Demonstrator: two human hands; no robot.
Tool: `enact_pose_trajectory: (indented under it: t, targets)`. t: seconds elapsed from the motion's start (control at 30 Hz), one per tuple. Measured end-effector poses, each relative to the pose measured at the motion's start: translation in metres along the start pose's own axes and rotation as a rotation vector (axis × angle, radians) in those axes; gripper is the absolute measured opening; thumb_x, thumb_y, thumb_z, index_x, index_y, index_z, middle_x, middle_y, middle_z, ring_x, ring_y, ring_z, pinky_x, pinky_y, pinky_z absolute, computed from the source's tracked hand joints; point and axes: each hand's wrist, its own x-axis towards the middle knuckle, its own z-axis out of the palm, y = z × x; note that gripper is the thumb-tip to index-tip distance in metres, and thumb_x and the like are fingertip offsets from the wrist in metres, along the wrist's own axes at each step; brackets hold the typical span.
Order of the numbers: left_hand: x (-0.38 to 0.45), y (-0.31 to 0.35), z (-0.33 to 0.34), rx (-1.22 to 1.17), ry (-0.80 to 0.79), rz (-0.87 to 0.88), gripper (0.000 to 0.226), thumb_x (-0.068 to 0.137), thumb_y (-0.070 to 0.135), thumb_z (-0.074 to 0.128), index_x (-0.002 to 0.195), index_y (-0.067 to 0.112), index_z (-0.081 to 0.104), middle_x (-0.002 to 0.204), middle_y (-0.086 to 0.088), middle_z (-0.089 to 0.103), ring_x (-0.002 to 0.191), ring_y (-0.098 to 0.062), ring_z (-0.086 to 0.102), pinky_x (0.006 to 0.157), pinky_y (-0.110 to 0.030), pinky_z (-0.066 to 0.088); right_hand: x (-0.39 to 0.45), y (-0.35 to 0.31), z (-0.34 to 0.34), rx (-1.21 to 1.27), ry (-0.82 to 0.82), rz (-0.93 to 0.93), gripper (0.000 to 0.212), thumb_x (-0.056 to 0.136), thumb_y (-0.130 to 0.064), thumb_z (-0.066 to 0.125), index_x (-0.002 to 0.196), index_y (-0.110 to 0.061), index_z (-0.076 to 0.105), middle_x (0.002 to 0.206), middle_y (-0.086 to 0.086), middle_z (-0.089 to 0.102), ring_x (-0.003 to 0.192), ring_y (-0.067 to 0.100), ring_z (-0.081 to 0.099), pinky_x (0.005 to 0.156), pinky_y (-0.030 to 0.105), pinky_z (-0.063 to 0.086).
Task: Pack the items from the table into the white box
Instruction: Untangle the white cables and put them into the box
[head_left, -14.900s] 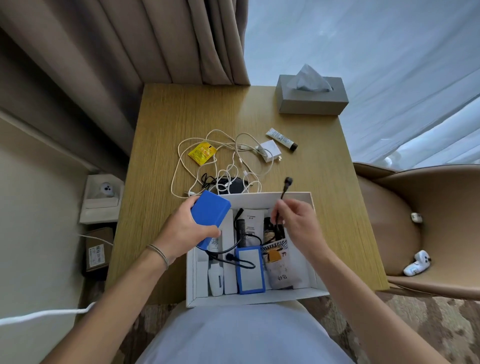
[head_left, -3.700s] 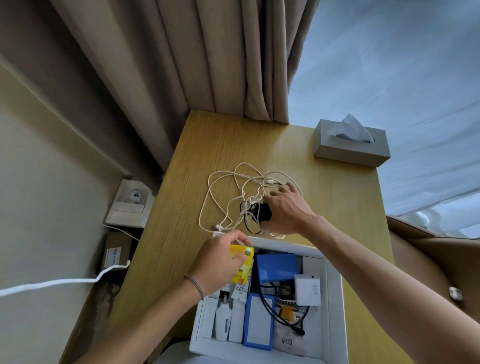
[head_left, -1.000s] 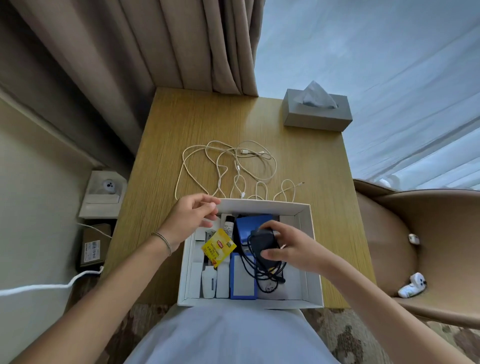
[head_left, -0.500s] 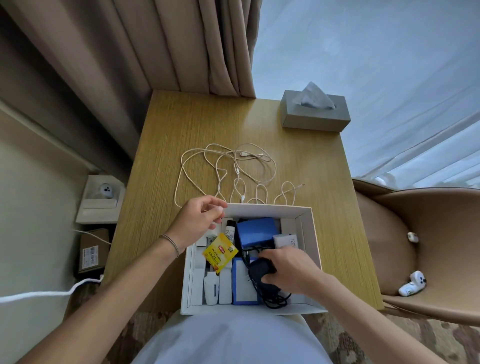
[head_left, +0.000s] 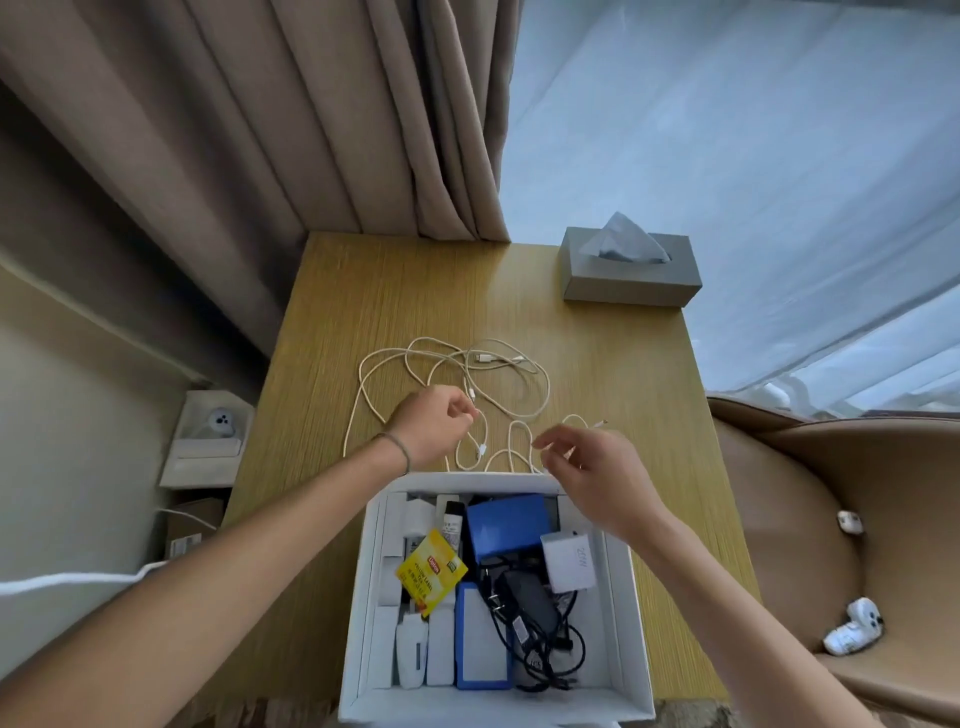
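A tangle of white cables (head_left: 470, 364) lies on the wooden table (head_left: 363, 291) just beyond the white box (head_left: 621, 597). My left hand (head_left: 434, 426) is over the tangle's left part, its curled fingers pinching a strand. My right hand (head_left: 592, 473) hovers above the box's far rim, fingers loosely bent over the nearest cable loops and holding nothing. Inside the box lie a yellow tea packet (head_left: 428, 569), a blue case (head_left: 506, 525), a white charger (head_left: 569, 561), a black adapter with its cord (head_left: 530, 608) and some white items.
A grey tissue box (head_left: 631, 275) stands at the table's far right corner. Curtains hang behind the table. A tan chair (head_left: 841, 519) with small white items on its seat is at the right. A wall socket (head_left: 208, 436) sits low on the left.
My right hand has let go of the black adapter, which now lies in the box, and has risen towards the cables. My left hand moved from the box rim onto the cable tangle.
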Motion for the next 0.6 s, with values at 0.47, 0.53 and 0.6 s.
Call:
enact_pose_trajectory:
  t: [0.47, 0.53, 0.6]
  targets:
    - [0.084, -0.001, 0.048, 0.897, -0.146, 0.068, 0.013, 0.094, 0.013, 0.057, 0.107, 0.016, 0.061, 0.100, -0.007, 0.069, 0.094, -0.026, 0.066, 0.067, -0.033, 0.043, 0.055, 0.031, -0.002, 0.127, -0.066, 0.057, 0.019, 0.095, -0.024, 0.059, 0.105, -0.025, 0.076, 0.088, -0.013, 0.072, 0.068, 0.004, 0.064, 0.066, 0.029, 0.056]
    - [0.092, -0.004, 0.052, 0.940, -0.162, 0.055, 0.013, 0.095, 0.020, 0.059, 0.107, 0.016, 0.065, 0.101, -0.007, 0.070, 0.097, -0.026, 0.067, 0.068, -0.033, 0.042, 0.055, 0.035, -0.001, 0.138, -0.070, 0.058, 0.019, 0.096, -0.024, 0.059, 0.106, -0.026, 0.076, 0.087, -0.014, 0.071, 0.064, 0.000, 0.060, 0.061, 0.023, 0.050]
    - [0.097, -0.006, 0.056, 0.926, -0.157, 0.045, 0.013, 0.095, 0.022, 0.059, 0.104, 0.017, 0.067, 0.099, -0.006, 0.071, 0.095, -0.026, 0.067, 0.068, -0.033, 0.043, 0.054, 0.038, -0.001, 0.153, -0.073, 0.061, 0.020, 0.096, -0.025, 0.059, 0.107, -0.025, 0.075, 0.088, -0.014, 0.071, 0.061, -0.001, 0.059, 0.059, 0.021, 0.048]
